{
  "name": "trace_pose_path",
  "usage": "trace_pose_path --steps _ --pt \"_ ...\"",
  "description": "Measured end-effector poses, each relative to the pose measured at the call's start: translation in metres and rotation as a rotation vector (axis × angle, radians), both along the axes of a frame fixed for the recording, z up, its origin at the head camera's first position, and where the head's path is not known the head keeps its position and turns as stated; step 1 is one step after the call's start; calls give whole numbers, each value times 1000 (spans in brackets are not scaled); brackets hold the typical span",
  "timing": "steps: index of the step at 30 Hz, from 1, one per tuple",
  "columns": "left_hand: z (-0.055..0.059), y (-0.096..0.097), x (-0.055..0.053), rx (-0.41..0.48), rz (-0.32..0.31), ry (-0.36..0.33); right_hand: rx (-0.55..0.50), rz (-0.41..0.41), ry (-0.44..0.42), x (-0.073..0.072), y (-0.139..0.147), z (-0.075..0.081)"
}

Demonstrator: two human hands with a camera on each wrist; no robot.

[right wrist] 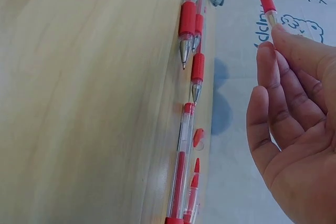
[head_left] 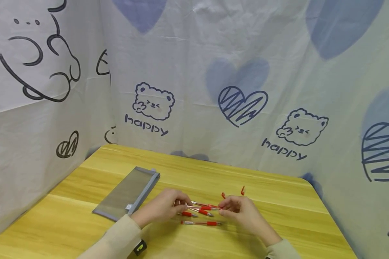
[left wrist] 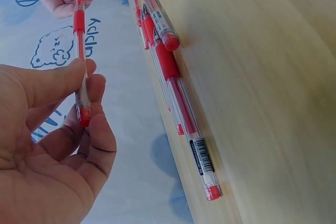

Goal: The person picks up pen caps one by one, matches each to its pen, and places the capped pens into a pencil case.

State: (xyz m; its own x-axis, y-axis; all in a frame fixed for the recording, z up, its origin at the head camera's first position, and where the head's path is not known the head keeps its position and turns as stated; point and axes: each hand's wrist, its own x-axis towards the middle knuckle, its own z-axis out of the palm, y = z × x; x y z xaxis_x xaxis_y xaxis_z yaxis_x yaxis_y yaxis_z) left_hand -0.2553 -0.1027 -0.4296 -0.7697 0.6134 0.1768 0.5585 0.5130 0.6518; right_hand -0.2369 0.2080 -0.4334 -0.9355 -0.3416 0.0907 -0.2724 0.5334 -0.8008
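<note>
A clear gel pen with a red grip stretches between both hands. My left hand pinches its red-ended barrel between thumb and fingers. At the other end, the right hand has thumb and forefinger on the metal tip, which the fingertips partly hide in the right wrist view. Beneath and around the hands lie several similar red pens, some crossing each other. One of these pens lies apart, nearer the front edge. Beyond the right hand are two small red pen caps, one upright-looking cap and a nearer cap.
To the left of the pens a grey mesh zip pouch lies flat on the yellow wood-grain table. A printed white curtain hangs behind and along both sides of the table.
</note>
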Motion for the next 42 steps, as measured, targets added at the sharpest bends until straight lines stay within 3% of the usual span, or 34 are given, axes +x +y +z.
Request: trace_pose_path --steps 19,36,42 --pt "10 8 3 15 -4 73 -69 47 -74 2 10 7" --pt "9 14 1 55 -28 36 -116 37 -93 1 14 6" --pt "7 15 1 53 -18 -26 -129 22 -110 0 14 5"
